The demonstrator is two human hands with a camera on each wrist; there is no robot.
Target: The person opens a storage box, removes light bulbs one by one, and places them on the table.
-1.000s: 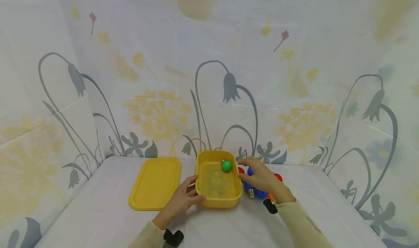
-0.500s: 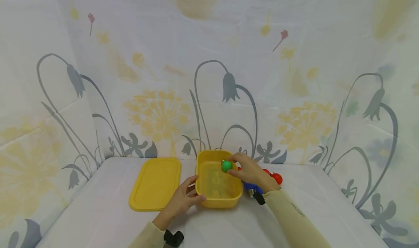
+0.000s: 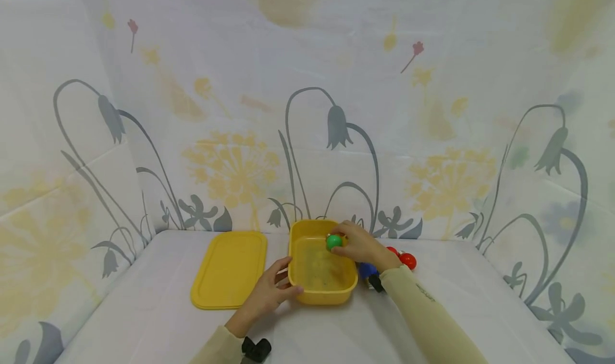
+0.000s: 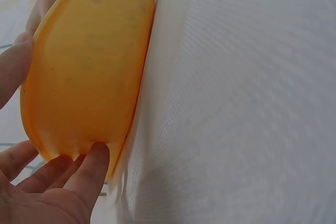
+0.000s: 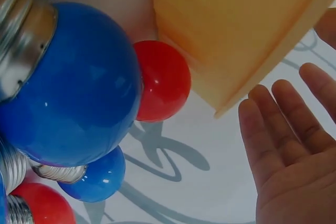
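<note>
A yellow plastic box (image 3: 314, 298) stands lidless on the white-covered table. My left hand (image 3: 269, 292) grips its near left corner, with the thumb at the near rim and the fingers against the left wall; the left wrist view shows the fingertips (image 4: 97, 153) touching that wall. Inside the box, toward the far right, is a small round green light bulb (image 3: 333, 241). Reaching over the right rim, my right hand (image 3: 361, 244) pinches this bulb between thumb and forefinger. The other right fingers (image 5: 283, 124) stay outside, beside the wall. The bulb's base is mostly hidden.
A flat yellow lid (image 3: 228, 270) lies left of the box. On the right, partly under my right forearm, lie several bulbs, among them a large blue bulb (image 5: 84, 85), a red bulb (image 5: 164, 81) and a smaller blue bulb (image 5: 100, 177). A patterned cloth backdrop (image 3: 307, 156) encloses the table.
My right hand has moved left from beside the box, over its right rim, and its thumb and forefinger have closed on the green bulb. The left hand has stayed on the box.
</note>
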